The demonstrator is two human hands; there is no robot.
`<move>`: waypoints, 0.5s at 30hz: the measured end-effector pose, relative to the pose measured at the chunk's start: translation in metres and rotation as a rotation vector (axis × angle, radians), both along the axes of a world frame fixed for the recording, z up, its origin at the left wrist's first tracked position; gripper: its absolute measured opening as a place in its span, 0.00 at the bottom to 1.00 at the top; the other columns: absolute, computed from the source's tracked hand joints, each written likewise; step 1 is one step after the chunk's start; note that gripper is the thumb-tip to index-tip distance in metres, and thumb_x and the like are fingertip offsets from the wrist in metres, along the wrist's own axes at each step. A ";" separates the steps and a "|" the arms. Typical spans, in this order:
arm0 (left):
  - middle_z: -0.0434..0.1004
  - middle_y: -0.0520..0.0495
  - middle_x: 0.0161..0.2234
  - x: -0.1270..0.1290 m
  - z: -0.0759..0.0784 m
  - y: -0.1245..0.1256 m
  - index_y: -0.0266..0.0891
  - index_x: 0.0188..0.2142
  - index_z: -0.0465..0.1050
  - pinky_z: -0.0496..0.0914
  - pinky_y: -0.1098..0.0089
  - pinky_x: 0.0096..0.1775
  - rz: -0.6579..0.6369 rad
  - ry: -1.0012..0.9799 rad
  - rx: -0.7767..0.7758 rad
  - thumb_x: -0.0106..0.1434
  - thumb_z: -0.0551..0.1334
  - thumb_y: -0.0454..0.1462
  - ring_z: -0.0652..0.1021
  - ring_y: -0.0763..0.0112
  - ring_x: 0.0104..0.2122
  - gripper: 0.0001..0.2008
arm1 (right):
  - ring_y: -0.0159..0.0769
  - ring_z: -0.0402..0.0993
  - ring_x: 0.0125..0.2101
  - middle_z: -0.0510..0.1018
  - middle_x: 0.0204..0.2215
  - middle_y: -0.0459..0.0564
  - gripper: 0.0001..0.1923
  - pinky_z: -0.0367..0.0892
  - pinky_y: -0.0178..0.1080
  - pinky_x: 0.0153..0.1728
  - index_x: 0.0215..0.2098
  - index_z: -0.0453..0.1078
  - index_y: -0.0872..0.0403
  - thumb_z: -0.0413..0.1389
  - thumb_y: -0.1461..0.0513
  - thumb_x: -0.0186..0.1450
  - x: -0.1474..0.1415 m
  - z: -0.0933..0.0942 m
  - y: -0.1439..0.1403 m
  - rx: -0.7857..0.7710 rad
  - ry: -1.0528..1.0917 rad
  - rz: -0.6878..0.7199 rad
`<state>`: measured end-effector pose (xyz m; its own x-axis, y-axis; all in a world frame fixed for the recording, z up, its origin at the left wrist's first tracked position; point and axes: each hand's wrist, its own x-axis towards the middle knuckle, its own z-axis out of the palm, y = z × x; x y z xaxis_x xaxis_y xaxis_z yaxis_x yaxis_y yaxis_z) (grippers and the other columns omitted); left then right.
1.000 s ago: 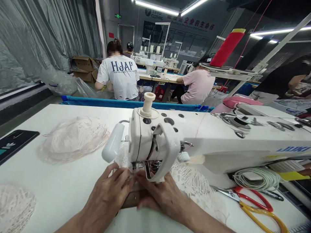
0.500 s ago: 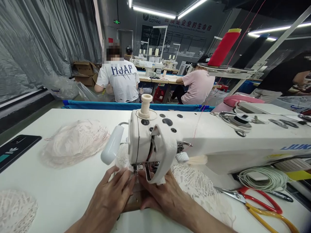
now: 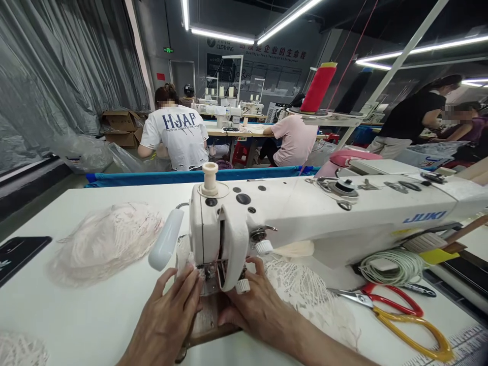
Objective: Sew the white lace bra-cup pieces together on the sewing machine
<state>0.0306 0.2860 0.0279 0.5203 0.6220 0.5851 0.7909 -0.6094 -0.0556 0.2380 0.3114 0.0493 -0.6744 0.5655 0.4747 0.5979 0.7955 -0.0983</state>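
Note:
A white JUKI sewing machine (image 3: 343, 213) stands on the white table (image 3: 95, 310). Under its needle head lies a piece of white lace fabric (image 3: 305, 290). My left hand (image 3: 171, 315) lies flat on the fabric just left of the presser foot, fingers spread. My right hand (image 3: 259, 305) presses the fabric right of the foot, its thumb and fingers beside the needle area. Both hands rest over a brown plate (image 3: 213, 325) at the table's front edge. Neither hand grips anything.
A pile of pinkish lace pieces (image 3: 107, 241) sits at left, a dark phone (image 3: 19, 251) at far left. Red-handled and yellow-handled scissors (image 3: 392, 305) and a coil of white cord (image 3: 392, 264) lie at right. A red thread cone (image 3: 318, 89) stands behind. Several people work at tables beyond.
The view has shifted so the machine sits further left and lower. My hands stay at the presser foot; my right fingers have moved up beside the needle head.

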 end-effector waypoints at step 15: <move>0.79 0.44 0.29 -0.006 0.026 -0.016 0.35 0.30 0.71 0.65 0.61 0.40 -0.001 0.140 0.178 0.62 0.42 0.21 0.75 0.69 0.26 0.21 | 0.42 0.67 0.36 0.75 0.30 0.52 0.18 0.53 0.51 0.45 0.43 0.66 0.57 0.53 0.51 0.64 -0.007 0.000 -0.006 0.115 -0.032 -0.022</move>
<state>0.0246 0.2701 0.0538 0.6046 0.5148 0.6079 0.7674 -0.5810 -0.2712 0.2306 0.3051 0.0494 -0.6781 0.5235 0.5158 0.6167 0.7871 0.0118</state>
